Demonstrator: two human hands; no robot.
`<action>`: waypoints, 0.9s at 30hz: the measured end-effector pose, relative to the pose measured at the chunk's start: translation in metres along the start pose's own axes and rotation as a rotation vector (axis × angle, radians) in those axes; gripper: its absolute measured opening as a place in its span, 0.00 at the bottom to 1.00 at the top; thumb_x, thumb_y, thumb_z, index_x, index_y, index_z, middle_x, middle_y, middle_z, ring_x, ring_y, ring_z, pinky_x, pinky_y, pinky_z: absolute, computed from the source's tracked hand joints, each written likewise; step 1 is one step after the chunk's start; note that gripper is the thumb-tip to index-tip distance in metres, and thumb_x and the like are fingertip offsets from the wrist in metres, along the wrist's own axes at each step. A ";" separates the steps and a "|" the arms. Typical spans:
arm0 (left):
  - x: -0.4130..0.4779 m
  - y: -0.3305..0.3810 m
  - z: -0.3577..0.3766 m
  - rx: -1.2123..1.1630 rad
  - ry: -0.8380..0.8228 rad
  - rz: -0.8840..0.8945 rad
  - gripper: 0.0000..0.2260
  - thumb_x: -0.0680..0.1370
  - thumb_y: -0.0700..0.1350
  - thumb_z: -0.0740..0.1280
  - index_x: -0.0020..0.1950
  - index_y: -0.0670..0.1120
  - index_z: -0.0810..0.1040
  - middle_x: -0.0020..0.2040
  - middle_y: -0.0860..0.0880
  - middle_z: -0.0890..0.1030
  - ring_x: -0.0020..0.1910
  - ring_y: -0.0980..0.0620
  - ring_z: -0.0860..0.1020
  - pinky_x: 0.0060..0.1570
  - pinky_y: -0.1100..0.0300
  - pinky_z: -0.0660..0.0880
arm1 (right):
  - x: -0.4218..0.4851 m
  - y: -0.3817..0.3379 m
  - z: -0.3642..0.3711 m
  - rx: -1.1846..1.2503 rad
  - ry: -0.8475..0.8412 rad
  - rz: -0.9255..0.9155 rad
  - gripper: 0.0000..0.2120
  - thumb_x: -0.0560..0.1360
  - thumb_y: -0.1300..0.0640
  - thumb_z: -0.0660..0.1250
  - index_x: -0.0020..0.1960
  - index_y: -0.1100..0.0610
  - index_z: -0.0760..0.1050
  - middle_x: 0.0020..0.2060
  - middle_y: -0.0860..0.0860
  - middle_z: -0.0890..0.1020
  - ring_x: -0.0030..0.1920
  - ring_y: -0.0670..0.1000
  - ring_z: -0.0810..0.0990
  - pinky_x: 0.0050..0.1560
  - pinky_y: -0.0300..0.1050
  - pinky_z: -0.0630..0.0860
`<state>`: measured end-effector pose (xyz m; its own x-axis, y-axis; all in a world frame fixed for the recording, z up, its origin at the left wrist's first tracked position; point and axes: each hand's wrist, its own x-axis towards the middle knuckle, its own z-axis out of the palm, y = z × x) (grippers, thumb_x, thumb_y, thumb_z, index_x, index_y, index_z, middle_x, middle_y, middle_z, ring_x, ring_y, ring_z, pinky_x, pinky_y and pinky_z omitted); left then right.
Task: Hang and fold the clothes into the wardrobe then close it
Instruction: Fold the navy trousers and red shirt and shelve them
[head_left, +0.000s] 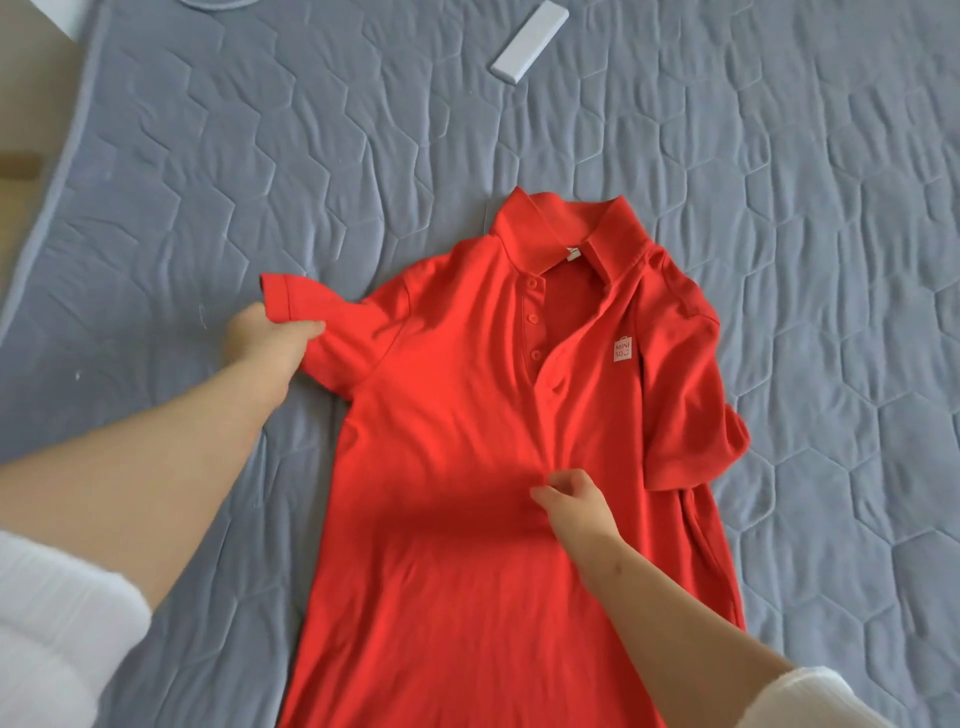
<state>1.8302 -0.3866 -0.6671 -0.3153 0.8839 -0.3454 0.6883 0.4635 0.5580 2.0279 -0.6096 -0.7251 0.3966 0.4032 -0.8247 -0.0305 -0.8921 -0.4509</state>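
A red polo shirt (467, 415) lies face up on a grey quilted bed cover (208, 156), collar pointing away from me. Its right side with the sleeve is folded in over the chest, next to a small white logo. My left hand (270, 348) grips the shirt's left sleeve, which is stretched out to the left. My right hand (571, 499) pinches a bunch of the front fabric near the middle of the shirt. The hem runs out of view at the bottom.
A flat white rectangular object (530, 39) lies on the cover at the far top. The bed's edge (57, 171) runs diagonally at the left, with a light floor beyond it. White sleeves show at both lower corners.
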 end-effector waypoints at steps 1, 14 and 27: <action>-0.003 0.002 -0.001 0.228 0.076 0.162 0.18 0.72 0.44 0.71 0.56 0.35 0.74 0.53 0.32 0.79 0.52 0.36 0.77 0.50 0.48 0.73 | -0.001 0.001 -0.001 -0.015 0.008 -0.015 0.09 0.73 0.55 0.65 0.52 0.51 0.71 0.55 0.55 0.77 0.55 0.56 0.76 0.54 0.48 0.72; -0.086 0.048 0.089 0.518 -0.732 0.306 0.40 0.75 0.61 0.62 0.75 0.57 0.38 0.77 0.52 0.51 0.70 0.45 0.63 0.60 0.51 0.69 | -0.019 -0.003 -0.073 -0.359 0.543 -0.343 0.24 0.73 0.60 0.61 0.69 0.51 0.66 0.68 0.54 0.66 0.66 0.57 0.65 0.64 0.51 0.62; -0.136 0.010 0.113 0.886 -0.410 0.566 0.33 0.75 0.63 0.59 0.75 0.61 0.46 0.77 0.52 0.41 0.76 0.44 0.43 0.71 0.44 0.47 | 0.023 0.001 -0.143 -0.620 0.510 -0.481 0.15 0.79 0.50 0.58 0.63 0.53 0.72 0.64 0.53 0.73 0.67 0.57 0.66 0.64 0.53 0.62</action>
<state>1.9532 -0.5090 -0.6999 0.3148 0.7904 -0.5255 0.9366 -0.3485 0.0370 2.1685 -0.6300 -0.6958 0.5983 0.7503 -0.2813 0.6783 -0.6611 -0.3207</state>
